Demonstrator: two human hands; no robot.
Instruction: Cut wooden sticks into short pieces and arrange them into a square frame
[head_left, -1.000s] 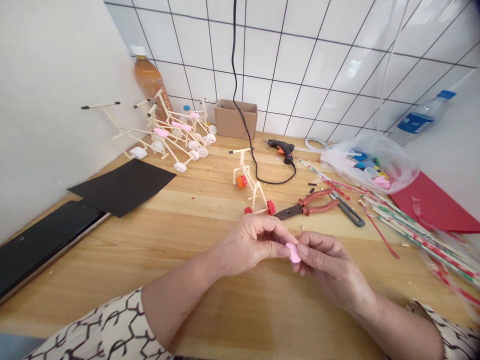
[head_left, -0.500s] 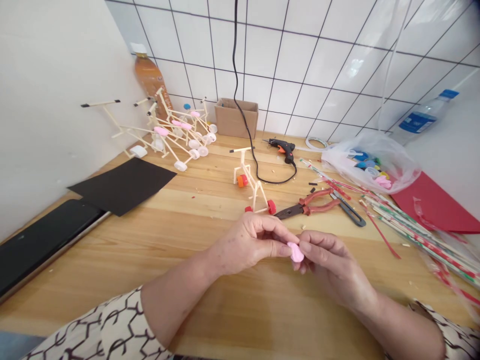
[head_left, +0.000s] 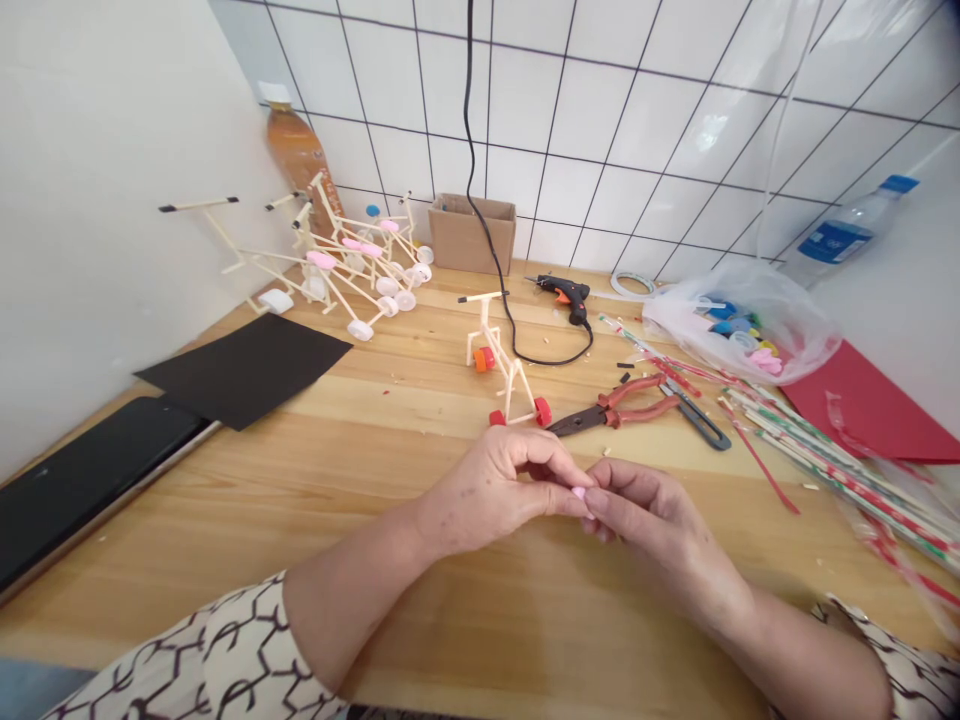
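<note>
Between the fingertips of both hands is a small lump of pink clay point(head_left: 580, 492), now mostly covered by the thumbs. My left hand point(head_left: 510, 485) pinches it from the left, thumb against index finger. From the other side my right hand point(head_left: 652, 520) presses its thumb onto the same lump. Just beyond my left hand stands a small tricycle model of pale sticks point(head_left: 491, 345), with red and orange bottle-cap wheels and a black-tipped handlebar. Pliers with red handles point(head_left: 611, 408) lie beyond the hands, beside a grey utility knife point(head_left: 701, 418).
Several stick tricycles point(head_left: 352, 250) with pink seats and white wheels stand at the back left near a tea bottle point(head_left: 296, 150). A glue gun point(head_left: 566, 297), a bag of caps point(head_left: 742, 320) and wrapped sticks point(head_left: 840, 460) lie right. Black paper point(head_left: 251, 370) and a phone point(head_left: 97, 480) lie left.
The fingertips have closed in over the pink clay, so less of it shows. My right thumb has moved slightly left onto it.
</note>
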